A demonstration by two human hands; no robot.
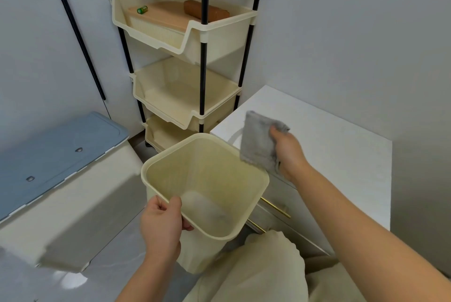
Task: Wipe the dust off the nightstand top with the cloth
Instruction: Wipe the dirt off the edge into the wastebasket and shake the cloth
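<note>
Left hand grips squarish cream plastic bin rim; right hand pinches folded grey cloth.

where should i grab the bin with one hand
By the rim at its near left edge, coming from the near side, as the left hand does, pinching the lip. The bin is open-topped with a thin rolled rim, and its walls look too wide for one hand to span.
</note>
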